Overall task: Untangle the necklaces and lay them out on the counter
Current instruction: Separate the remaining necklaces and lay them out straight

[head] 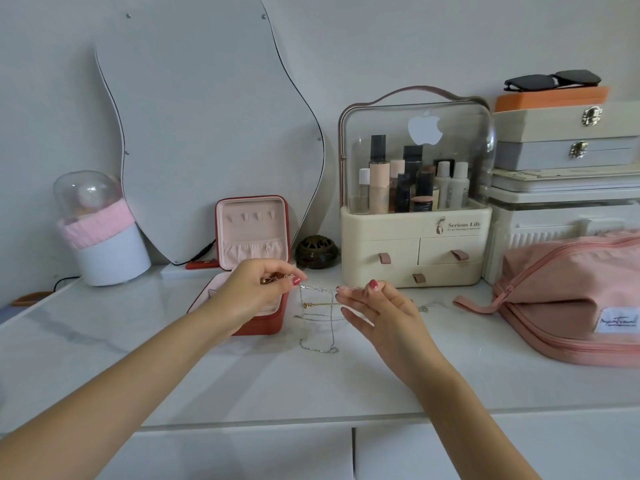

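Soft, even daylight fills the scene, bright without harsh glare. Below the pinching fingers, faint shadows fall on the glossy counter [242, 375], which shows pale reflections. The wide lens bends straight lines toward the frame edges. Focus is slightly soft throughout, and fine chain detail blurs.

— Where are the arms?
— Both reach in from the lower corners toward mid-frame.
— The left hand [252, 289]?
— Fingers [294, 277] curled, thumb and forefinger pinching.
— The right hand [384, 313]?
— Thumb and forefinger pinched too, the others loosely extended.
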